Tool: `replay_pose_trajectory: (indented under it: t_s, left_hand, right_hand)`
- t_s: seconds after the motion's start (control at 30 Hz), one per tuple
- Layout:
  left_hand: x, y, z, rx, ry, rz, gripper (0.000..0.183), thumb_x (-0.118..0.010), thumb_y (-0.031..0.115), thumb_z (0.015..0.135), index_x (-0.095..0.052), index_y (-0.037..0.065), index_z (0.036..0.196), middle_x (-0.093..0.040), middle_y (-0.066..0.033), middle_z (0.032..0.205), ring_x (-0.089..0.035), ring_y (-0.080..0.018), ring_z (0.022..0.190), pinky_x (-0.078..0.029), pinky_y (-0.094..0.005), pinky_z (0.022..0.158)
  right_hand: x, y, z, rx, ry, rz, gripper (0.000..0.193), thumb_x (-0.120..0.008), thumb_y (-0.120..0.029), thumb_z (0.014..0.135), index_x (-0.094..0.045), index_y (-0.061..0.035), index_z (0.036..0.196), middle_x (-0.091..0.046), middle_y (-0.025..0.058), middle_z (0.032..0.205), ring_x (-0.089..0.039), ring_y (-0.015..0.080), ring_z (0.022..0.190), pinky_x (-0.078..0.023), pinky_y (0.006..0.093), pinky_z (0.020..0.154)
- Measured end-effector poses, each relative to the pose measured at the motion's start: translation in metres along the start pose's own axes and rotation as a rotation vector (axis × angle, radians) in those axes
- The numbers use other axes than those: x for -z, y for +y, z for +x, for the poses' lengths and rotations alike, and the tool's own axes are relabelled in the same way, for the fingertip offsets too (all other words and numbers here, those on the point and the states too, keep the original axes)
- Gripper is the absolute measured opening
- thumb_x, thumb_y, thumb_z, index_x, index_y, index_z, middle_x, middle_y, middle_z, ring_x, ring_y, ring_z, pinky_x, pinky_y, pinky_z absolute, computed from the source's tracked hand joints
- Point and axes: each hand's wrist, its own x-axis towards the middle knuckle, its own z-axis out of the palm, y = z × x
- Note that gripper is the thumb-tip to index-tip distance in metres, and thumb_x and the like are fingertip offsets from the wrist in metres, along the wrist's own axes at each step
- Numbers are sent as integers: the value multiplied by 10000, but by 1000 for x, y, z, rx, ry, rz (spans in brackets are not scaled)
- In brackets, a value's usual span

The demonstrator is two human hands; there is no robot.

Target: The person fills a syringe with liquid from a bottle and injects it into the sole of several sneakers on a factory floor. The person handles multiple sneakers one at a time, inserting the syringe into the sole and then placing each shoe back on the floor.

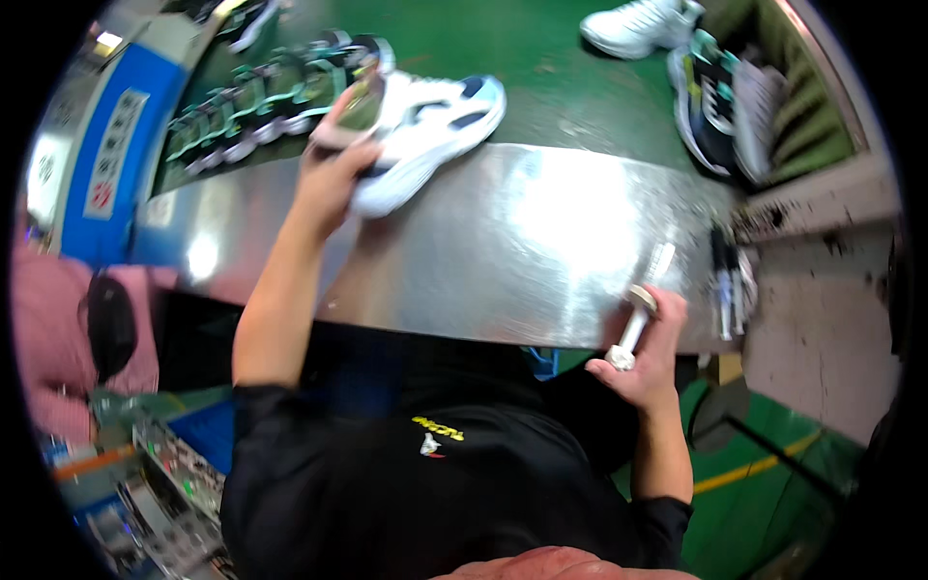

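Note:
My left hand grips a white sneaker with dark navy patches by its heel end. The shoe is tilted above the metal tabletop, its toe pointing to the upper right. My right hand is near the table's front edge at the right. Between its thumb and fingers lies a short, pale dumbbell-shaped tool with a wider head at each end. The two hands are well apart.
Dark sneakers with mint trim stand in a row on the green surface at upper left. At upper right are a white sneaker, a black sneaker and a grey sneaker. Pen-like tools lie by the right-hand wall. A person in pink is at left.

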Motion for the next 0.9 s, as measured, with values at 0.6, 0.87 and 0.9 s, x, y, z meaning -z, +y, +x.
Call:
replay_pose_trajectory:
  t_s: [0.6,0.87,0.9]
  left_hand:
    - [-17,-31,47,328,-222,544,456,-599,361,868,-519,-34,1080,-594,-80,937,-577,-122,821,-474,-250,725]
    - [-63,16,-23,139,-301,-503,408,-640,65,761,-488,-25,1128,-627,-129,964,-644,-183,823,-543,-311,757]
    - [-61,16,-31,89,-308,-549,414,-636,54,746,-505,-17,1133,-629,-123,976,-643,-187,837,-539,-315,772]
  right_hand:
    - [37,-32,-58,-424,-173,498,1149,-783,-582,577,-244,34,1383,-438,143,1227,-457,224,1125,-362,353,958]
    - [35,-79,-3,-380,-134,1093,1209,-782,-696,460,-296,2,1319,-488,143,1100,-491,189,933,-401,328,799]
    - [33,-90,13,-370,-116,1184,1195,-772,-713,442,-316,-22,1304,-489,152,1083,-485,191,903,-395,318,758]
